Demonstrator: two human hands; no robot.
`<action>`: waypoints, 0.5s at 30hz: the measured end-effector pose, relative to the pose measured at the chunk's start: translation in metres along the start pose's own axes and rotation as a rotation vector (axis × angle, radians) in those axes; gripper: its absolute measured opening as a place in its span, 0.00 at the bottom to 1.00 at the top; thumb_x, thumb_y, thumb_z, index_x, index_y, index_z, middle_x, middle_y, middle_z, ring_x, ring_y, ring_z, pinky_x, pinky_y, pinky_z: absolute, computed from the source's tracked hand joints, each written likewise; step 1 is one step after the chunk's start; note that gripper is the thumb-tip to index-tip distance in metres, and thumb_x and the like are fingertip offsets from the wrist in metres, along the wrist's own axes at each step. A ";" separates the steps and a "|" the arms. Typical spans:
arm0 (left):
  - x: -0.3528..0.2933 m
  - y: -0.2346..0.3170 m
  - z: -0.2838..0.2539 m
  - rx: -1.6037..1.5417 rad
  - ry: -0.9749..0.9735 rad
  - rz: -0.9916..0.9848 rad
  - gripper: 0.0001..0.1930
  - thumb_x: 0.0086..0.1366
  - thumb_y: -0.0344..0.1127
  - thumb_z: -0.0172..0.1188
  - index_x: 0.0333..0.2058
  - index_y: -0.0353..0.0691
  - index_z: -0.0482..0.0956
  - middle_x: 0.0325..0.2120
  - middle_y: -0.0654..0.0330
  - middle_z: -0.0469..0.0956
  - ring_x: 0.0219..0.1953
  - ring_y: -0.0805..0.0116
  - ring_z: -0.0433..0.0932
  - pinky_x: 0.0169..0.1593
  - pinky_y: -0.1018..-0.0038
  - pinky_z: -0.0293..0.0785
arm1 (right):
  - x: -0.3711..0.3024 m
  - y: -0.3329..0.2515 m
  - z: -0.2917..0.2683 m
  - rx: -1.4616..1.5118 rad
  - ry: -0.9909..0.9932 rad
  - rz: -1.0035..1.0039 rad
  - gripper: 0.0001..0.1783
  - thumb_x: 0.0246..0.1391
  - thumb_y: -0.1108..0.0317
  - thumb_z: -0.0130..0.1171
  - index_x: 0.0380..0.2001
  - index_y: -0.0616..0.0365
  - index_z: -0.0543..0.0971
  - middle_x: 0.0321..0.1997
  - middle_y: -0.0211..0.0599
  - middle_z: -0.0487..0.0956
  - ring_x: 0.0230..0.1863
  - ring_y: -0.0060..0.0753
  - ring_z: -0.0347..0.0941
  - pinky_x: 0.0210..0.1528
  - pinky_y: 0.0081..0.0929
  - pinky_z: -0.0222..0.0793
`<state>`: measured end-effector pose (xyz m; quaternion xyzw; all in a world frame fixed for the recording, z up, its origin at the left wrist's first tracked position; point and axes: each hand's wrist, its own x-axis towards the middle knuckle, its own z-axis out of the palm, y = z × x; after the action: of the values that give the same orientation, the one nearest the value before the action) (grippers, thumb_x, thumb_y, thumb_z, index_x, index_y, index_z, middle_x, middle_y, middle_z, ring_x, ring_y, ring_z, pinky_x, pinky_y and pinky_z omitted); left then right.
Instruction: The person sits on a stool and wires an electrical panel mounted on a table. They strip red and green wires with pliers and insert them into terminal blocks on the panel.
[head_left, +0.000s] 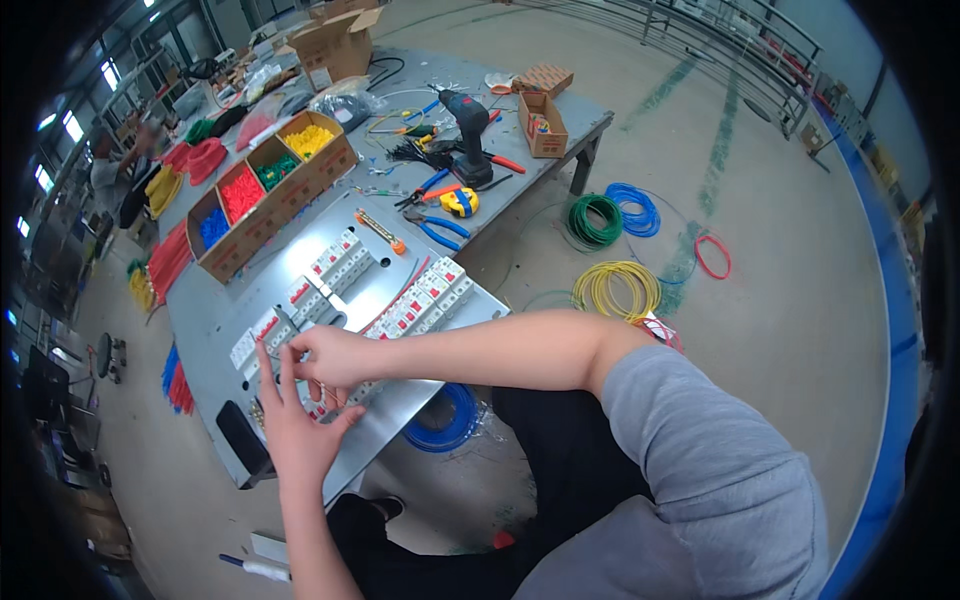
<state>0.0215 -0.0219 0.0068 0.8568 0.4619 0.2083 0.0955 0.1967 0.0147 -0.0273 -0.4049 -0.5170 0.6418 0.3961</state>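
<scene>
- The left forearm (325, 550) is rising from the lower edge, slanting slightly leftward toward the wrist.
- The left hand (305, 440) is showing its back, with index and middle fingers pointing up and away from the body.
- The left thumb (347, 420) is standing well apart from those fingers, angling out to the right.
- The right upper arm is running forward inside a grey sleeve (710, 450), and the elbow (612, 350) is bending sharply.
- The right forearm (470, 348) is reaching leftward across the front of the body, nearly level.
- The right hand (342, 357) is curling its fingers inward, their tips meeting near the left fingers; their exact grip is staying hidden.
</scene>
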 end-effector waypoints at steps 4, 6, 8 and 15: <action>0.003 0.001 0.006 -0.011 0.019 0.100 0.69 0.33 0.46 0.88 0.76 0.47 0.59 0.81 0.57 0.46 0.74 0.45 0.64 0.69 0.54 0.72 | -0.009 -0.004 -0.006 -0.023 0.004 0.013 0.13 0.75 0.63 0.52 0.52 0.62 0.73 0.27 0.43 0.82 0.23 0.36 0.84 0.24 0.31 0.84; 0.004 0.004 0.005 -0.028 0.015 0.088 0.68 0.33 0.46 0.88 0.76 0.48 0.59 0.81 0.57 0.45 0.74 0.45 0.64 0.68 0.54 0.73 | -0.011 -0.005 -0.006 -0.009 0.011 0.019 0.13 0.75 0.63 0.52 0.52 0.62 0.73 0.27 0.43 0.82 0.23 0.38 0.84 0.23 0.32 0.83; 0.004 0.004 0.005 -0.034 0.016 0.078 0.69 0.32 0.46 0.89 0.76 0.50 0.60 0.81 0.56 0.43 0.73 0.45 0.66 0.67 0.54 0.75 | -0.011 -0.003 -0.006 0.015 0.018 0.017 0.13 0.74 0.64 0.53 0.51 0.62 0.74 0.27 0.44 0.81 0.22 0.40 0.84 0.21 0.34 0.82; 0.006 0.005 0.005 0.039 -0.005 0.091 0.72 0.29 0.53 0.88 0.76 0.51 0.59 0.81 0.55 0.42 0.72 0.46 0.68 0.65 0.55 0.77 | -0.019 -0.010 -0.007 -0.014 0.010 0.025 0.14 0.76 0.62 0.51 0.52 0.63 0.73 0.28 0.43 0.81 0.22 0.40 0.83 0.22 0.34 0.82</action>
<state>0.0308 -0.0196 0.0057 0.8790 0.4264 0.2015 0.0703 0.2108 0.0006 -0.0163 -0.4172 -0.5145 0.6410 0.3877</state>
